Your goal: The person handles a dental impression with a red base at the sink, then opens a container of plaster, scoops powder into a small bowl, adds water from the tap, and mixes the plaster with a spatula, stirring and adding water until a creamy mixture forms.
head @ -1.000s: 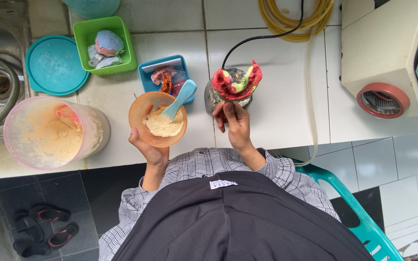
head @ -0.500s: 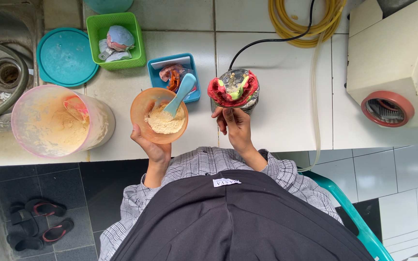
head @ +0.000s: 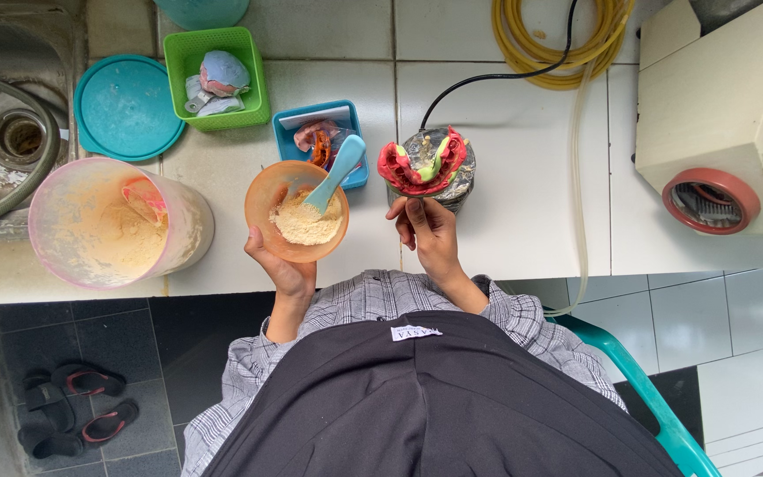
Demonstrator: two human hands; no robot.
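Note:
My left hand [head: 283, 269] grips a small orange bowl [head: 268, 190] from below. The bowl holds pale powder [head: 300, 223], and a light blue spatula [head: 337, 170] stands in it. My right hand [head: 428, 231] holds a red horseshoe-shaped mould [head: 419, 166] with a yellow-green filling. The mould is pressed onto a round grey device [head: 457, 181] on the white tiled counter [head: 523, 177]. A black cable [head: 487, 78] runs from the device toward the back. Both hands are over the counter's front edge, close together.
A large pink tub of powder [head: 112, 225] stands at the left, with a teal lid [head: 125, 106] and a metal sink [head: 2, 132] behind it. A green basket [head: 178, 62] and a blue tray [head: 286, 132] hold moulds. A yellow hose coil [head: 532, 44] and a beige machine [head: 717, 132] are at the right.
Both hands keep their hold on the bowl and the mould. The view has shifted slightly, so the counter items sit a little lower and further right in frame.

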